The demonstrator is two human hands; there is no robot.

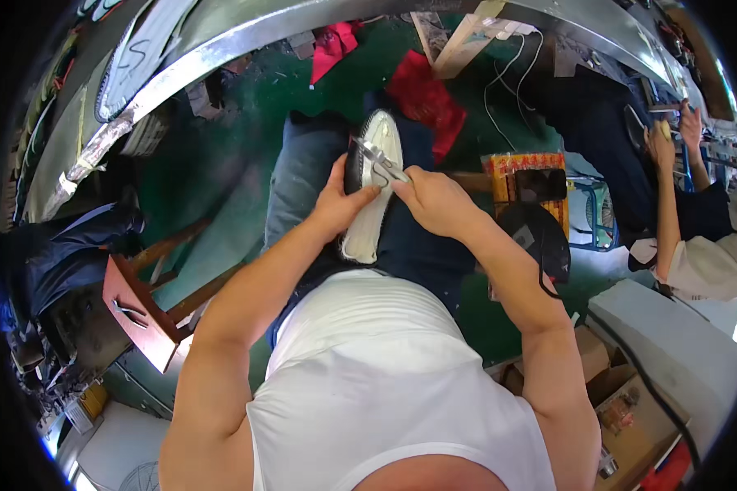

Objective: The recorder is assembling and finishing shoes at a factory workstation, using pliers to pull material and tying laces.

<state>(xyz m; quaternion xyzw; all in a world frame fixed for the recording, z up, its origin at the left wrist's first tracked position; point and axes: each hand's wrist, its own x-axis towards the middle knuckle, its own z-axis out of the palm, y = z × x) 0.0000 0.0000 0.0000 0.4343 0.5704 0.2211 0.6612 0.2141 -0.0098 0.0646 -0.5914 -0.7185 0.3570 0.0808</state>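
Observation:
Across my thighs lies a shoe (360,237), sole side up, its pale underside facing me and its dark edge showing on the left. My left hand (341,200) is closed around its left side, thumb pressed on the underside. Metal pliers (374,153) are gripped in my right hand (434,199), their head at the shoe's upper left edge. The fingers hide most of the handles. Whether the jaws pinch the edge is too small to tell.
A metal-edged bench (262,37) curves across the front, with a grey shoe (135,61) on it. Left, a reddish wooden stool (123,282) bears another pair of pliers (129,313). Right are a phone (540,185), a black cap-like thing (536,233) and a co-worker's arms (667,188).

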